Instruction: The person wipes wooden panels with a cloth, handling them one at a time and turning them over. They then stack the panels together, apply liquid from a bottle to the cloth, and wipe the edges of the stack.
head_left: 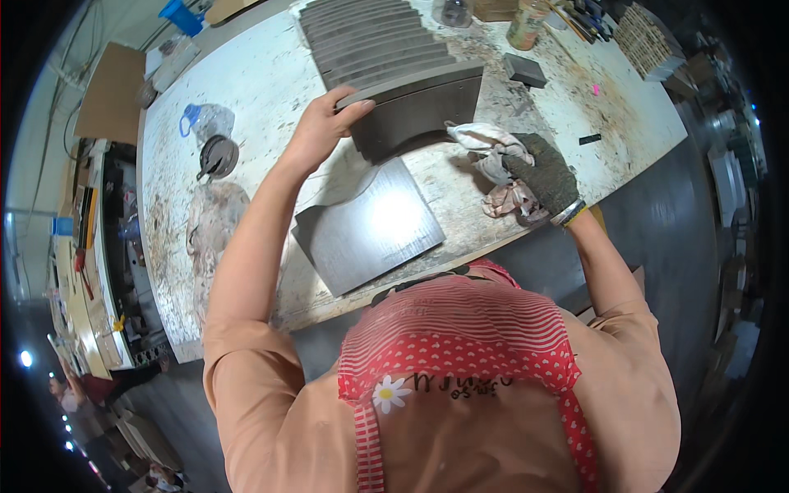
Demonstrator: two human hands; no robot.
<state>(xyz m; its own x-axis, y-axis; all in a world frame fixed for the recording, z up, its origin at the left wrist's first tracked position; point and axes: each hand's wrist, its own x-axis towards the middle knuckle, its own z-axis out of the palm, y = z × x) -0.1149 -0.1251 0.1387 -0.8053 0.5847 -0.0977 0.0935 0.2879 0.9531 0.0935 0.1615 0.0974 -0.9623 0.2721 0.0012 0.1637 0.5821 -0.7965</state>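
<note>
My left hand (320,130) is bare and closed on the upper left edge of a dark grey panel (415,115) with a curved cut-out in its lower edge. That panel stands tilted up at the front of a row of similar grey panels (370,41). On my right hand (549,177) is a dark, soiled glove; its fingers close round a crumpled white rag (497,146), beside the panel's right end. A shiny grey plate (370,230) with a curved far edge lies flat near the table's front edge, between my forearms.
On the stained white table (271,123), a clear plastic bottle (215,122), a dark round container (219,156) and a crumpled plastic bag (215,218) sit left. A small dark block (524,71), a jar (526,25) and a woven basket (648,41) stand right. Another person (78,394) is far left.
</note>
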